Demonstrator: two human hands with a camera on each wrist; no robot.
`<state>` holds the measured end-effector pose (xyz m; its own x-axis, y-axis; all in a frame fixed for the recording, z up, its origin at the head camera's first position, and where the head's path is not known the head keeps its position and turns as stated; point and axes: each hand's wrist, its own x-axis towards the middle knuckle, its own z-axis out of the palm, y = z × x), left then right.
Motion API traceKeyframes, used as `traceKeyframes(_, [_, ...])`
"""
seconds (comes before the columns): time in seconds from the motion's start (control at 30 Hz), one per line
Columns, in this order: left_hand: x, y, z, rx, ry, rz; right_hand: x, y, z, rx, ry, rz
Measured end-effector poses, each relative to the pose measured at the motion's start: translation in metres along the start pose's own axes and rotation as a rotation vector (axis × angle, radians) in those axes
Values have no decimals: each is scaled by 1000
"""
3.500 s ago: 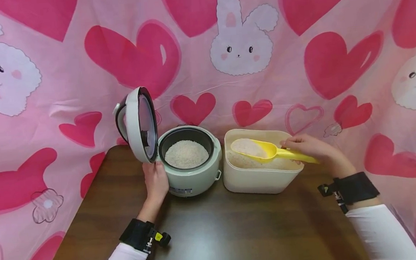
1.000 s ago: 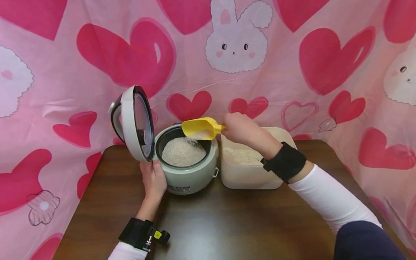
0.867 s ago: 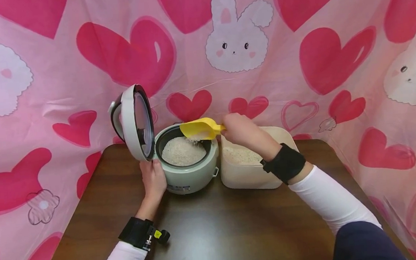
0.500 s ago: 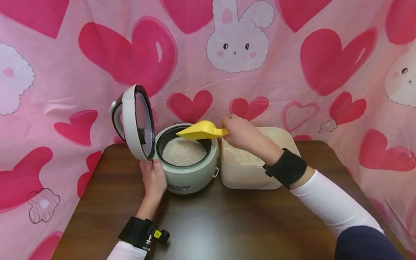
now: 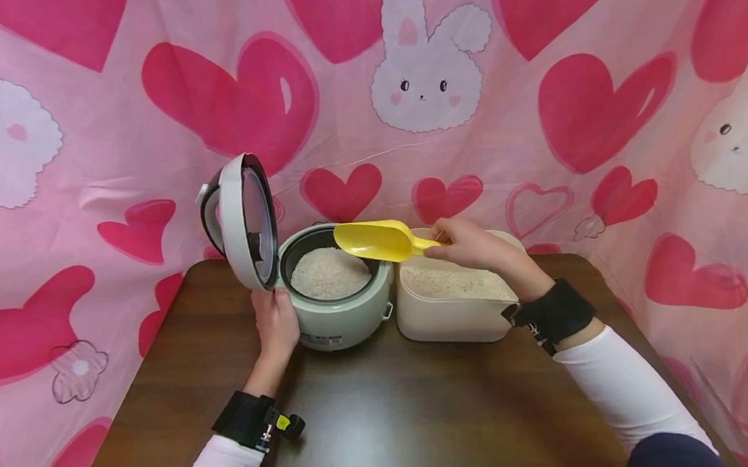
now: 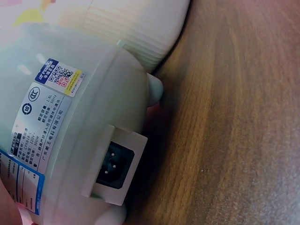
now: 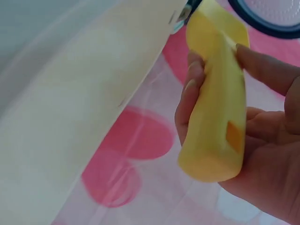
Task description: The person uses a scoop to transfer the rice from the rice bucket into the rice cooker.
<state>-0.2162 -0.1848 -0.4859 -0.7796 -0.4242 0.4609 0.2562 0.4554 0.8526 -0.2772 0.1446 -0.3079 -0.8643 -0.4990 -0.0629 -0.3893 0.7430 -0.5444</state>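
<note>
In the head view my right hand [image 5: 475,244] grips the handle of a yellow scoop [image 5: 381,242], held level between the rice cooker and the rice bin. The scoop's bowl faces up and looks empty. Beneath its tip stands a pale green rice cooker [image 5: 341,322], whose black inner pot holds a mound of white rice [image 5: 330,274]. My left hand [image 5: 277,323] rests against the cooker's left side, under the raised lid [image 5: 238,225], which hides its fingertips. The right wrist view shows fingers and thumb around the scoop handle [image 7: 215,117].
A cream bin [image 5: 452,322] of rice [image 5: 456,283] stands just right of the cooker. Both sit toward the back of a dark wooden table [image 5: 387,421]. Behind hangs a pink cloth [image 5: 354,141] with hearts and rabbits. A power socket [image 6: 115,166] shows low on the cooker.
The scoop came from above the bin, full, to the cooker, tipped rice in, then turned upright and drew back right. The mound has grown; my left hand has stayed in place.
</note>
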Motion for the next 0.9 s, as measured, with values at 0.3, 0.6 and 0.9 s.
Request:
traceKeyframes(0.3, [1, 0, 0, -15, 11, 23, -34, 37, -19, 159, -61, 120])
traceKeyframes(0.6, [2, -3, 0, -12, 12, 47, -62, 76, -33, 116, -56, 198])
traceKeyframes(0.9, [2, -3, 0, -18, 22, 46, -79, 105, -48, 88, -106, 245])
